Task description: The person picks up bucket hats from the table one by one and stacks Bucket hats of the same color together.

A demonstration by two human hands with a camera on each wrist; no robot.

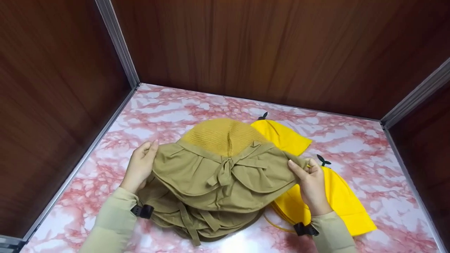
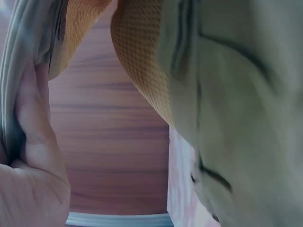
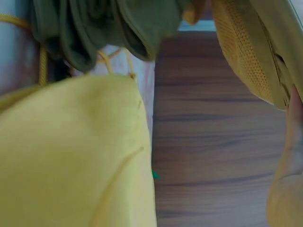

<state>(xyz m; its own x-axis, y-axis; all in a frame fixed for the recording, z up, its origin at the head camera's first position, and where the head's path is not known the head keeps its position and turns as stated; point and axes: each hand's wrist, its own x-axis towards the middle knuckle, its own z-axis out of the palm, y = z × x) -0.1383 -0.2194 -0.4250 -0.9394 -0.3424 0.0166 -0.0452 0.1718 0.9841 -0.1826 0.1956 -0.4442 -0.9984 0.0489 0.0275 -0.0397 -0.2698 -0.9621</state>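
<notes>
An olive sun hat (image 1: pixel 197 172) with a mustard woven crown and a bow is stretched between both hands in the head view. My left hand (image 1: pixel 140 165) pinches the left end of its wide brim, and my right hand (image 1: pixel 311 184) pinches the right end. Beneath the held hat lies another olive hat (image 1: pixel 168 214) with loose ties; how many are stacked there I cannot tell. In the left wrist view, the thumb side of the left hand (image 2: pixel 38 156) lies against the brim. The right wrist view shows only part of the right hand (image 3: pixel 289 179) at the brim.
Yellow hats with dark green sprouts lie to the right: one (image 1: pixel 281 135) behind the held hat, another (image 1: pixel 348 200) beside and below the right hand. A yellow cord (image 1: pixel 277 225) trails on the pink marbled table (image 1: pixel 168 102). Brown wood-grain panels (image 1: pixel 246 49) enclose the table.
</notes>
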